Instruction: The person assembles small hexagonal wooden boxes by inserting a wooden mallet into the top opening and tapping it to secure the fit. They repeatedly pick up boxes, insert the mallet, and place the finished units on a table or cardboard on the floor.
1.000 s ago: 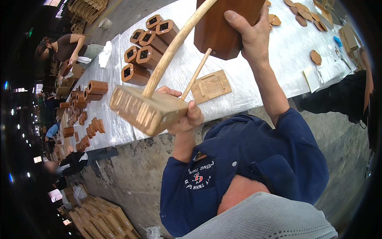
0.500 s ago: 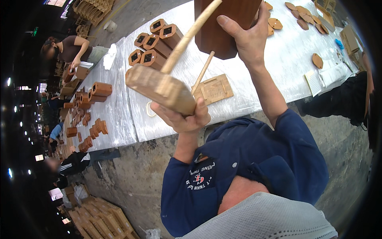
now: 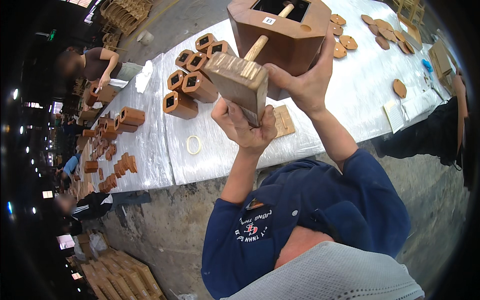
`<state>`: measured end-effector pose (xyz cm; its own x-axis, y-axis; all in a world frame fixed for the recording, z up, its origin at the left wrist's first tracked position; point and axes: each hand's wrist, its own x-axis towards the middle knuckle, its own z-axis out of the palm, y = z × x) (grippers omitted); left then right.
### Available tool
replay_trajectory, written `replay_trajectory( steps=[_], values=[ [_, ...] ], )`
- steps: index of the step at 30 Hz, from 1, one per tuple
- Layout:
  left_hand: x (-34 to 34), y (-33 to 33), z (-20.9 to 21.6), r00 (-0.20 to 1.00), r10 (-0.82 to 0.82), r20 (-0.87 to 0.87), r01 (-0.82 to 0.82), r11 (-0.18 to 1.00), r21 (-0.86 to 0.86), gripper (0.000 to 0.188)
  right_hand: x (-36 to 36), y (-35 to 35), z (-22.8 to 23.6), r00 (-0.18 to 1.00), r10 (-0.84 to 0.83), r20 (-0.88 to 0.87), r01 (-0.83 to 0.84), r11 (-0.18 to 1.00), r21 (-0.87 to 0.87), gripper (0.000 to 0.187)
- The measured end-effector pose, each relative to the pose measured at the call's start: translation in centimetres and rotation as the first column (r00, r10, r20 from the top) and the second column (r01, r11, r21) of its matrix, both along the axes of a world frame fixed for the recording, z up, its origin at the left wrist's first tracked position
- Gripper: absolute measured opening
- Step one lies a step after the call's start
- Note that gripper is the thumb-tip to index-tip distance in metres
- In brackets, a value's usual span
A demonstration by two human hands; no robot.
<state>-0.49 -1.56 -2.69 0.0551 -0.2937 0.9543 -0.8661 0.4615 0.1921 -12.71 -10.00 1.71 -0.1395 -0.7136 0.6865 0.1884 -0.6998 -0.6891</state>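
Observation:
My left hand [image 3: 245,122] is closed around the lower part of a wooden mallet's head [image 3: 237,82], with its worn end face up. A pale round stick [image 3: 256,47] rises from behind the head against the box's side. Another piece of pale stick [image 3: 286,10] shows inside the box's opening; I cannot tell whether the two are one. In my right hand [image 3: 307,85] is a brown eight-sided wooden box [image 3: 285,47], tilted so that its square opening and small white label show. My thumb presses its near side, and most of the fingers are behind it.
Several similar boxes [image 3: 200,87] stand on the film-covered table [image 3: 215,165], beside a cream ring [image 3: 193,145]. A wooden board [image 3: 285,120] lies partly behind my hands. Flat wooden pieces [image 3: 385,32] are at far right. Other people work at left [image 3: 102,60] and right [image 3: 425,127].
The box has come lower and tipped, so its opening now shows. The mallet has turned upright and moved right, close against the box. More of the board is now covered.

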Motion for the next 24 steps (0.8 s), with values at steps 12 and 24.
replay_trajectory(
  steps=[12,24],
  values=[
    [-0.9,-2.3,-0.7,0.999,-0.009,-0.045,0.005,0.997,-0.081,0.08,0.1,0.4,0.6,0.991,0.131,-0.032,-0.13,0.991,0.027,0.117],
    [1.1,-1.4,-0.1,0.972,-0.19,-0.14,0.182,0.981,-0.067,0.063,-3.4,-4.5,-2.5,0.707,0.696,-0.125,-0.661,0.713,0.233,0.105]
  ],
)
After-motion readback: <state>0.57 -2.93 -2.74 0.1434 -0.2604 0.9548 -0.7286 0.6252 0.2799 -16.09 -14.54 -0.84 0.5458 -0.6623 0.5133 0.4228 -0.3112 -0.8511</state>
